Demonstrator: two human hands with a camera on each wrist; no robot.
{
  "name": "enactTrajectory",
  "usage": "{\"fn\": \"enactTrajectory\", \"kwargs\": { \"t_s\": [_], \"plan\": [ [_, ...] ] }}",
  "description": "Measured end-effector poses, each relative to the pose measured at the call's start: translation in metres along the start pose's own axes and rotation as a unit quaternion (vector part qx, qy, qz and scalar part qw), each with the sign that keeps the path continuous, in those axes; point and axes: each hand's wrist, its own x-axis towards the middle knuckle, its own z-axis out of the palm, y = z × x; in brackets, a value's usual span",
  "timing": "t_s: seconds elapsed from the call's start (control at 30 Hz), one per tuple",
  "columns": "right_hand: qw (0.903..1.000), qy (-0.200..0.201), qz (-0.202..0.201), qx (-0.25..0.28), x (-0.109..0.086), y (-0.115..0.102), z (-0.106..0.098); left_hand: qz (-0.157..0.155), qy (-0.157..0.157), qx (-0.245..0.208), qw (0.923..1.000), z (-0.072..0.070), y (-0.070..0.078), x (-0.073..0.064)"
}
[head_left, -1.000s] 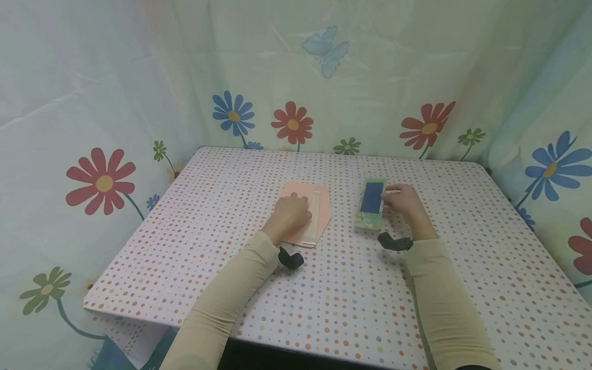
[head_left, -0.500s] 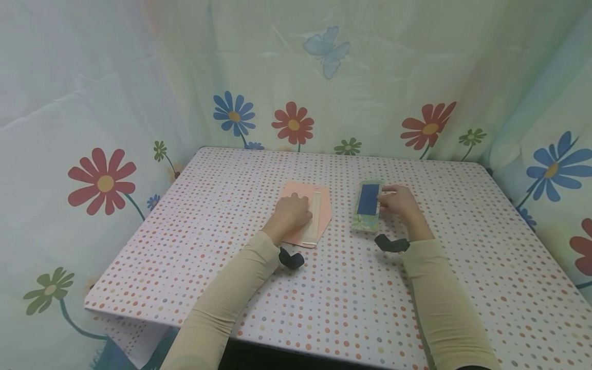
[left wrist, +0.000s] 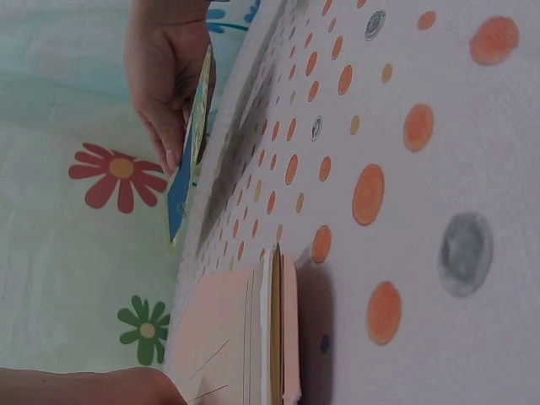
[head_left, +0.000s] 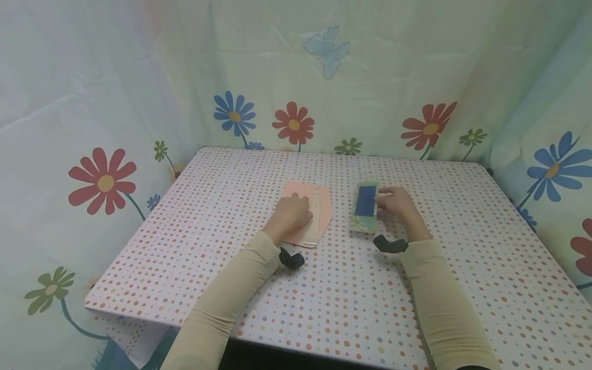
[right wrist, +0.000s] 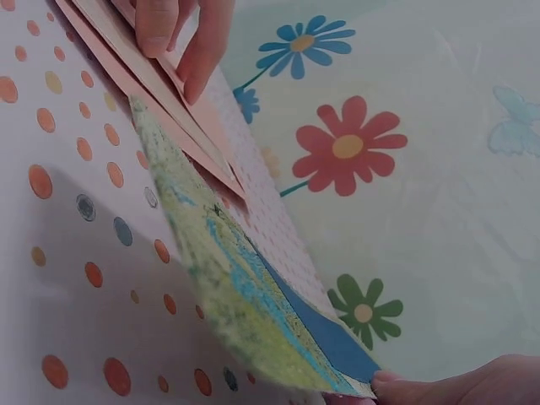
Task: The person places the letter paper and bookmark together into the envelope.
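Note:
My right hand (head_left: 396, 203) pinches a green patterned card with a blue panel (head_left: 366, 201) by its right edge. In the left wrist view the patterned card (left wrist: 199, 118) is tilted and raised over the cloth, its thin edge showing. My left hand (head_left: 291, 213) rests on a pink card (head_left: 326, 210) with a folded cream paper (head_left: 316, 213) on top. From the right wrist view, fingers (right wrist: 207, 55) of the left hand point down and press on the cream layers. The pink card's layered edge (left wrist: 291, 337) stands slightly apart in the left wrist view.
Both cards are over a white tablecloth with coloured dots (head_left: 324, 298). A hanging cloth printed with flowers (head_left: 393, 51) stands behind the table and at both sides. A black wrist mount (head_left: 390, 244) juts out by the right sleeve, another (head_left: 291, 258) by the left.
My right hand has moved a little to the left with the patterned card, bringing it closer to the pink card. The left hand and the pink card have stayed in place.

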Motion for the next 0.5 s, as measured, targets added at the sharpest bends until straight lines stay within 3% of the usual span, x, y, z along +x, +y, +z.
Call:
{"fn": "enactTrajectory", "kwargs": {
  "t_s": [0.23, 0.5],
  "plan": [
    [0.9992, -0.011, 0.014, 0.035, -0.0013, -0.0016, 0.0039, -0.001, -0.001, 0.002, 1.0000, -0.0001, 0.0004, -0.0002],
    [0.9991, -0.017, 0.024, 0.032, 0.0009, -0.0034, 0.0093, 0.000, -0.004, 0.007, 1.0000, -0.0019, 0.0011, -0.0016]
  ]
}}
